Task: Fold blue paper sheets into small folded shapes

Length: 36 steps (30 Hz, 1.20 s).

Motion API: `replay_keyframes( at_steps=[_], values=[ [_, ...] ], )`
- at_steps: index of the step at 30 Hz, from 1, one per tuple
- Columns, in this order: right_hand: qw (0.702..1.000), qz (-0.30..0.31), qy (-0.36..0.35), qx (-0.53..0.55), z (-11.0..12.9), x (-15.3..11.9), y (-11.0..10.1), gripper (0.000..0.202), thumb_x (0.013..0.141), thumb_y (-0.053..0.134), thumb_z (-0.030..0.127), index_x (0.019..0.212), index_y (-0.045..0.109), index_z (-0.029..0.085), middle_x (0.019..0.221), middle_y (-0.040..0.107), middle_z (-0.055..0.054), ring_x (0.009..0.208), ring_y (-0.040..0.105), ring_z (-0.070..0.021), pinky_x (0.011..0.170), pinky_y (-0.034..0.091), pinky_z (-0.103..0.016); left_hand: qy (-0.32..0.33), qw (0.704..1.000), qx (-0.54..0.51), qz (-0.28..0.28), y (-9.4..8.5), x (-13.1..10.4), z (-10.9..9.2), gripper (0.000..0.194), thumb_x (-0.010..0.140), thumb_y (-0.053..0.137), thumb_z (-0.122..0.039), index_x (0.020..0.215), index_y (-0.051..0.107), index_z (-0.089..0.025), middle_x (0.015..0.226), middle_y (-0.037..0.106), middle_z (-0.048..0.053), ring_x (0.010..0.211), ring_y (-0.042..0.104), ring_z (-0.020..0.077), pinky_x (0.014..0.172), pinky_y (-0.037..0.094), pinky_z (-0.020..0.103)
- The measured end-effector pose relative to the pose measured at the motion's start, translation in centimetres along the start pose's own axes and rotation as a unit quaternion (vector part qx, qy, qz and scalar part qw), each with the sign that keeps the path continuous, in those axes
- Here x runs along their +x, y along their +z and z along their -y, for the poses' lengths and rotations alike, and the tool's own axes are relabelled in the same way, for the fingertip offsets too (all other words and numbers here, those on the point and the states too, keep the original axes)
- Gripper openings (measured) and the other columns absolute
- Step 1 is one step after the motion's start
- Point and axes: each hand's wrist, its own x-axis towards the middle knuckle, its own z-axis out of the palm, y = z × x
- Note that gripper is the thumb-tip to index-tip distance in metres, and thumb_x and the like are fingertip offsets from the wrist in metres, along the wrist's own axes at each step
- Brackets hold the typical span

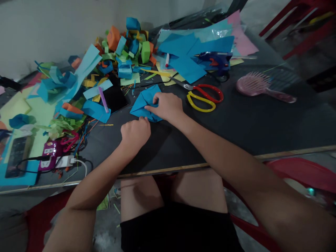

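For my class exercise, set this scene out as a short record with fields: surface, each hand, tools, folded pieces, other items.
surface: dark table
left hand: curled left hand, at the near edge of the folded blue paper; grip unclear
right hand: right hand, thumb and fingers on the same paper
tools: open scissors with one red and one yellow handle; blue glue gun
folded pieces: multicoloured pile by the wall
other items: pink hairbrush; purple power socket
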Motion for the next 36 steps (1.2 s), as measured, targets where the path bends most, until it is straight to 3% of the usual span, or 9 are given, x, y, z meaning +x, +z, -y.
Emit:
replay_keyframes(
  at_steps=[7,14,20,26,32,36],
  values=[
    [0.999,0.024,-0.023,0.038,-0.7,0.3,-0.6,0.044,0.076,0.072,0.064,0.091,0.068,0.023,0.089,0.073,-0.007,0.081,0.064,-0.0233,0.064,0.041,-0.033,0.015,1.0,0.01,0.012,0.1,0.1,0.1,0.052,0.101,0.027,-0.029,0.119,0.07,-0.007,0.089,0.075,0.022,0.089,0.075,0.0334,0.073,0.054,0.041],
    [0.994,0.093,-0.065,-0.005,-1.0,0.2,-1.4,0.059,0.059,0.085,0.062,0.103,0.068,0.026,0.099,0.071,-0.004,0.081,0.061,-0.021,0.062,0.035,-0.03,0.014,1.0,-0.01,0.01,0.4,-0.1,-0.1,0.05,0.101,0.027,-0.025,0.12,0.07,-0.006,0.089,0.074,0.023,0.092,0.075,0.0333,0.074,0.053,0.041],
    [0.989,0.125,-0.073,-0.011,-0.8,0.2,-1.8,0.057,0.061,0.085,0.058,0.106,0.067,0.027,0.103,0.069,-0.003,0.083,0.06,-0.0209,0.063,0.036,-0.03,-0.003,1.0,-0.005,-0.004,0.5,0.1,0.2,0.053,0.103,0.024,-0.03,0.111,0.073,-0.01,0.087,0.075,0.021,0.09,0.075,0.0333,0.072,0.054,0.041],
    [0.989,0.118,-0.086,-0.009,-0.8,0.1,-1.7,0.058,0.061,0.084,0.059,0.106,0.066,0.027,0.102,0.068,-0.003,0.084,0.06,-0.021,0.063,0.035,-0.03,-0.024,0.998,0.052,0.007,1.1,0.6,0.3,0.054,0.102,0.022,-0.022,0.138,0.054,0.003,0.094,0.074,0.026,0.093,0.075,0.0305,0.071,0.054,0.036],
    [0.989,0.118,-0.085,-0.01,-0.7,0.1,-1.8,0.058,0.061,0.085,0.056,0.109,0.067,0.027,0.102,0.067,-0.003,0.086,0.06,-0.0217,0.065,0.037,-0.031,-0.017,0.998,0.056,-0.001,1.0,1.1,0.3,0.054,0.102,0.018,-0.02,0.124,0.063,0.0,0.095,0.073,0.025,0.094,0.074,0.0293,0.073,0.055,0.036],
    [0.985,0.143,-0.094,-0.005,-0.7,0.1,-2.0,0.053,0.064,0.084,0.052,0.109,0.067,0.028,0.103,0.067,-0.002,0.088,0.059,-0.0208,0.065,0.035,-0.03,-0.02,0.998,0.058,0.006,0.8,1.0,0.6,0.051,0.101,0.022,-0.019,0.128,0.061,0.0,0.092,0.074,0.024,0.093,0.075,0.0296,0.072,0.054,0.035]
  ],
)
